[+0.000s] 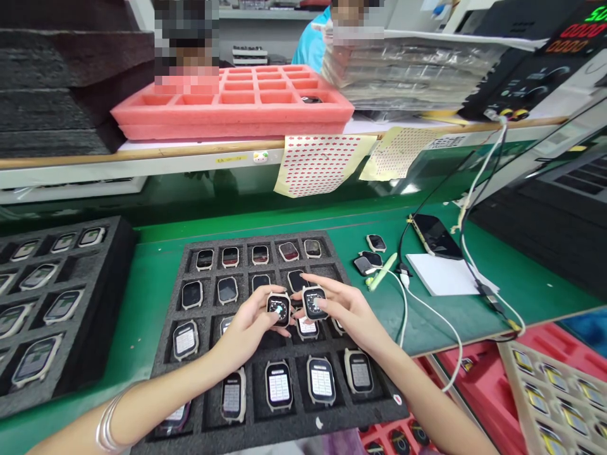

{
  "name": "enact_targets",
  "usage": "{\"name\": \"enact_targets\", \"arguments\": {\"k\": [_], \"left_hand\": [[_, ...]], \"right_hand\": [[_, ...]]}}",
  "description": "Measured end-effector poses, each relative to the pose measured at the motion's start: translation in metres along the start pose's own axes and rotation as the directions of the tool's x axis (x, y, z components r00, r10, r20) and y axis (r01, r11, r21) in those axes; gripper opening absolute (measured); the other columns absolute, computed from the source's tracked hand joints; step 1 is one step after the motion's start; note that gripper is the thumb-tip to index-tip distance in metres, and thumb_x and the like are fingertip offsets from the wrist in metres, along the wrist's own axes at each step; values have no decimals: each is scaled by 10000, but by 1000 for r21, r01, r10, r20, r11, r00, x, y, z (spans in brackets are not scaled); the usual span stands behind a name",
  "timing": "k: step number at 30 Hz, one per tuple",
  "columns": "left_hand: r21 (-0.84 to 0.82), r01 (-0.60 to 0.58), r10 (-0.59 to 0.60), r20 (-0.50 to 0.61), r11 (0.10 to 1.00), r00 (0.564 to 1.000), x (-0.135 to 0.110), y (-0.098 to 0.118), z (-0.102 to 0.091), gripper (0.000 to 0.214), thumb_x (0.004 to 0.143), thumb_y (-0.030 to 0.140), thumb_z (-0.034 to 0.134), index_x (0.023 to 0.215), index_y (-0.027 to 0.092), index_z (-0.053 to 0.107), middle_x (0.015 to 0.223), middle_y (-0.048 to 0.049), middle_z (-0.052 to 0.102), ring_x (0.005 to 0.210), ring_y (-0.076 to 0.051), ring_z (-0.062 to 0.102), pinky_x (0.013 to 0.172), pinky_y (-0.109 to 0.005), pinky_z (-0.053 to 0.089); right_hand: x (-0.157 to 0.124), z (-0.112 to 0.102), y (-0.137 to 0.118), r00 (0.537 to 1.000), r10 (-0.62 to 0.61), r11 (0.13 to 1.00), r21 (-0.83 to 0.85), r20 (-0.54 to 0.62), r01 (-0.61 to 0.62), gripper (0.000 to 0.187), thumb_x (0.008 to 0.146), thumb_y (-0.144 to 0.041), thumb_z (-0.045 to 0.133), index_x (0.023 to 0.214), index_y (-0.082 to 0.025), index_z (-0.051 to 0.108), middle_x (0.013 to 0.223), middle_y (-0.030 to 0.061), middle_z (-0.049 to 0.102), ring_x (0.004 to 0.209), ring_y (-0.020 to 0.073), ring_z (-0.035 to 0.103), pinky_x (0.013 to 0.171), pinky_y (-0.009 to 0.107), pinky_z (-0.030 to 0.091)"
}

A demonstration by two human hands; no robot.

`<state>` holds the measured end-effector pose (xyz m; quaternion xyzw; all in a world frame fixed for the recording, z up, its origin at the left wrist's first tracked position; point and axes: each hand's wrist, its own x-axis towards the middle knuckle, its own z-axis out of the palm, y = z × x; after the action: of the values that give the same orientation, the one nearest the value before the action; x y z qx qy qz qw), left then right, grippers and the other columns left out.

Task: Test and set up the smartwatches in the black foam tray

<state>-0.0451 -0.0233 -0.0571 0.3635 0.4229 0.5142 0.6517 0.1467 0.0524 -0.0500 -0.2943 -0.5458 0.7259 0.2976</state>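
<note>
My left hand [258, 319] is closed round a square smartwatch body [279, 308] without a strap; its dark dial screen is lit. A second such watch [313, 302] is gripped in my right hand [344, 306], thumb against its glass. Both are held side by side above a black foam tray [215, 436]. In the tray's compartments sit several more watch bodies, some dark, others with white list screens, such as the bottom-row watch [278, 384]. My hands hide part of the tray's middle.
Another foam tray of watches [38, 360] stands at left. Loose watches [376, 242], a green pen-like tool [382, 272], white cables [455, 335], a phone [435, 236] and white paper [448, 275] lie at right. A shelf behind carries a pink foam tray [227, 120]. Two people are beyond.
</note>
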Motion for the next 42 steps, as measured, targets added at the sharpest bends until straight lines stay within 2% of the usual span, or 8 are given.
{"name": "enact_targets", "arguments": {"k": [9, 16, 18, 21, 25, 29, 35, 42], "left_hand": [[-13, -26, 26, -4, 1000, 1000, -1, -5, -2, 318, 822, 213, 538, 1138, 191, 516, 1012, -82, 627, 882, -221, 638, 721, -358, 545], [-26, -40, 40, -4, 999, 999, 0, -1, -1, 363, 780, 197, 578, 1138, 197, 520, 993, -74, 629, 891, -227, 636, 739, -370, 546], [-28, -40, 40, 6, 999, 999, 0, 0, -1, 369, 772, 209, 598, 1132, 187, 524, 978, -80, 627, 885, -231, 636, 730, -370, 547], [-18, -35, 35, 13, 999, 999, 0, 1, 0, 364, 785, 249, 624, 1126, 179, 518, 969, -87, 619, 865, -228, 645, 715, -365, 551], [1, -13, 13, 19, 1000, 1000, 1, 3, 2, 353, 804, 308, 648, 1104, 178, 515, 952, -75, 611, 834, -215, 656, 692, -342, 558], [22, 0, -1, 14, 1000, 1000, 2, 4, 3, 351, 808, 347, 650, 1075, 165, 513, 913, -64, 616, 799, -205, 664, 646, -311, 563], [36, 11, -11, 1, 999, 1000, 3, 3, 1, 361, 798, 356, 660, 1060, 156, 513, 883, -61, 630, 793, -206, 669, 622, -296, 566], [33, -2, 3, -25, 999, 1000, 3, 5, 2, 367, 803, 373, 646, 1054, 148, 500, 842, -55, 634, 769, -198, 671, 602, -282, 570]], "right_hand": [[-1, 0, 1, 1000, -18, 998, -62, -10, 18, 453, 848, -295, 677, 1270, -212, 532, 1115, 94, 657, 912, 253, 677, 819, 387, 565], [-2, -9, 3, 991, -76, 977, -189, 113, 96, 708, 841, -256, 679, 1427, -215, 286, 1255, 112, 545, 1071, 252, 596, 942, 415, 496], [3, -20, 0, 988, -135, 900, -407, 78, 155, 588, 855, -252, 644, 1372, -208, 366, 1188, 101, 575, 982, 248, 627, 890, 418, 520], [15, -41, -8, 951, -304, 570, -790, 53, 226, 414, 820, -249, 662, 1205, -204, 520, 1110, 91, 589, 976, 286, 587, 890, 475, 485], [27, -60, -15, 931, -297, 215, -935, 213, 283, 375, 821, -286, 664, 1166, -180, 561, 1169, 127, 522, 1079, 326, 491, 949, 507, 404], [26, -58, -17, 926, -281, 169, -937, 253, 307, 465, 876, -325, 617, 1303, -197, 484, 1233, 129, 480, 1109, 315, 464, 959, 481, 388], [26, -37, -18, 887, -277, 188, -885, 369, 427, 236, 931, -287, 561, 1147, -193, 583, 1114, 99, 567, 1059, 275, 480, 943, 445, 396], [43, -7, -11, 926, -191, -42, -945, 325, 323, 35, 899, -134, 570, 903, -129, 605, 900, 117, 596, 903, 295, 506, 824, 441, 440]]}}
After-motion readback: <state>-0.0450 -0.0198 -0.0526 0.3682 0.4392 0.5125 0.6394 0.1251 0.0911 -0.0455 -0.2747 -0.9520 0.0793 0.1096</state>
